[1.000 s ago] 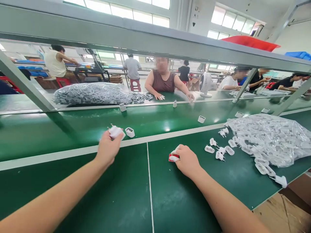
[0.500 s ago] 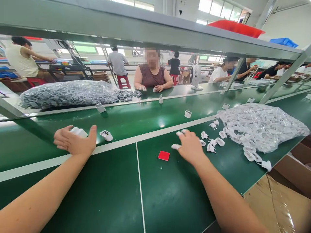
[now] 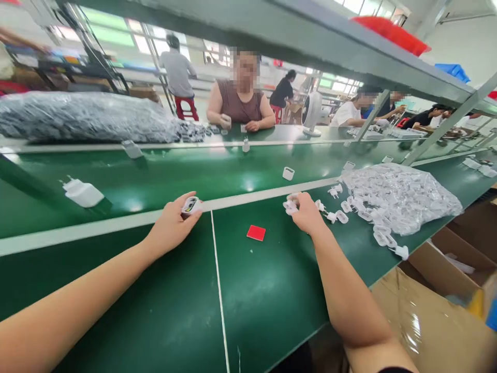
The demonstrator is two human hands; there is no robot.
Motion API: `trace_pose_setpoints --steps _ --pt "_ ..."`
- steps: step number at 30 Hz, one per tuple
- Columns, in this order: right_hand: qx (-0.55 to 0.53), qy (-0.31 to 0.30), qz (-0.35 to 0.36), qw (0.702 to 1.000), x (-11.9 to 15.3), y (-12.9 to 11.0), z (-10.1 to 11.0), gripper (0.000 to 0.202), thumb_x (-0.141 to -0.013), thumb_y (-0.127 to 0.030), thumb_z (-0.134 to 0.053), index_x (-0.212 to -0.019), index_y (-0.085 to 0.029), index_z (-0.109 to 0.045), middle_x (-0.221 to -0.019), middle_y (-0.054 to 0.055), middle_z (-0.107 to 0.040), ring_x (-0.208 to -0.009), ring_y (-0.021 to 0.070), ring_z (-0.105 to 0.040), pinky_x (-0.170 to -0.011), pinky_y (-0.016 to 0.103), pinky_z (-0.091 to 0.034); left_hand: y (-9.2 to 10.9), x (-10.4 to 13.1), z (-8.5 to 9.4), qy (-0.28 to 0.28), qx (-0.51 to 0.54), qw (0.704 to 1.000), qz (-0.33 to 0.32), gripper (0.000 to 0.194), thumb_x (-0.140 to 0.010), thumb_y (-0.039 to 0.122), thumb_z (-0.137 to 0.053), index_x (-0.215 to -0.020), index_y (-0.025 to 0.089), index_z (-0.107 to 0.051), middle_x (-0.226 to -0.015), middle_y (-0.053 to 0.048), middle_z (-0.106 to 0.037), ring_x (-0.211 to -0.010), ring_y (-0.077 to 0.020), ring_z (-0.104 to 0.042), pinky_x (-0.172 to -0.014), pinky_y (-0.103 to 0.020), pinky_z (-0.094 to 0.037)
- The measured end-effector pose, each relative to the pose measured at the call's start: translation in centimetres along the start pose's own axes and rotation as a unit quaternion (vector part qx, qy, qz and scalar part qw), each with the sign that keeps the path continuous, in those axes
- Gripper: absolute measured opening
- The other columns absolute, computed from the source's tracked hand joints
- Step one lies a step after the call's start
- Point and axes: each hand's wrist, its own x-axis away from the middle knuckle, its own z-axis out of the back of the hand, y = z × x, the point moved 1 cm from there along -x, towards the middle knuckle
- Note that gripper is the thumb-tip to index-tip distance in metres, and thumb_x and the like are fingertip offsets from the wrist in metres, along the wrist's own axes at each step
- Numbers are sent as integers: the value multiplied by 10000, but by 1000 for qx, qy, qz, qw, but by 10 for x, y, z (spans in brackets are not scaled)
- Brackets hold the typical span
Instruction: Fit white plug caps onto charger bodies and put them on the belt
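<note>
So the left hand [image 3: 173, 223] has its fingers wrapped round a white housing [image 3: 190, 205], opening in plain view, right by the pale strip [image 3: 248, 196]. The right hand [image 3: 307, 213] is curled in near the loose plug caps [image 3: 342, 216] — its white-tipped fingers might be pinching one, but it all blends together, so I can't tell. Looks like the picking-up-parts step to me. Next move, I'd say, calls for a steady left grip with the opening kept unblocked — and not snagging the red square [image 3: 256, 233] lying between the hands.
</note>
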Motion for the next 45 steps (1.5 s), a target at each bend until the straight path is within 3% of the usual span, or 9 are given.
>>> trace_pose_setpoints --steps 3,6,8,13,16,19,25,39,45 --pt "-195 -48 52 978 3 -11 -12 480 -833 -257 -693 -1297 -235 -571 -1245 61 -637 -976 161 -678 -721 260 -547 27 42 -24 -81 98 989 -77 637 -946 576 -486 -1493 249 -466 -1327 -65 -632 -1179 -281 -583 -1012 -389 -506" --pt "-425 -108 81 895 11 -26 -21 579 -625 -286 -862 -1158 -236 -643 -1127 47 -678 -871 173 -659 -566 238 -491 43 75 -37 -152 157 971 -97 609 -963 606 -497 -1486 293 -495 -1315 -90 -610 -1091 -283 -608 -881 -380 -547" --pt "-479 -148 84 861 19 -36 -24 597 -530 -252 -916 -1079 -241 -681 -1075 33 -694 -820 159 -647 -582 249 -503 47 86 -43 -194 171 961 -100 568 -989 585 -470 -1485 309 -500 -1307 -96 -600 -1009 -266 -627 -806 -366 -558" --pt "-510 -206 90 830 34 -52 -33 626 -456 -198 -974 -1030 -246 -729 -841 -26 -689 -668 105 -592 -629 264 -535 37 84 -50 -157 218 954 -131 677 -912 590 -654 -1485 283 -466 -1321 -87 -594 -1112 -275 -597 -946 -399 -551" --pt "-518 -234 93 817 42 -59 -40 618 -461 -219 -993 -1022 -251 -736 -827 -24 -698 -696 129 -623 -643 283 -561 33 78 -50 -135 214 954 -160 504 -884 575 -719 -1263 253 -633 -1220 -63 -637 -1085 -263 -588 -951 -384 -535" --pt "-470 -208 145 845 52 -64 -40 539 -615 -257 -953 -1113 -294 -751 -885 -18 -693 -764 146 -646 -711 314 -584 34 75 -50 -146 226 945 -186 310 -941 503 -648 -1104 244 -702 -1090 -40 -675 -1028 -241 -598 -922 -363 -525" --pt "-227 -71 348 907 72 -73 -28 435 -924 -209 -708 -1331 -361 -679 -991 4 -700 -919 164 -672 -891 355 -579 35 73 -50 -146 249 943 -165 335 -861 499 -707 -1046 220 -718 -1120 -47 -672 -1074 -256 -595 -944 -374 -508" --pt "-63 43 410 909 82 -81 -38 214 -953 -176 -607 -1116 -217 -740 -913 62 -723 -813 179 -685 -724 328 -585 37 72 -48 -143 242 945 -165 342 -860 519 -638 -950 199 -719 -1032 -59 -669 -990 -252 -589 -879 -374 -501" --pt "-59 75 396 913 88 -83 -44 224 -964 -218 -578 -1036 -283 -780 -847 73 -697 -843 225 -688 -733 365 -573 40 72 -47 -146 237 948 -155 356 -863 558 -618 -913 219 -716 -1024 -54 -668 -999 -264 -591 -867 -376 -504"
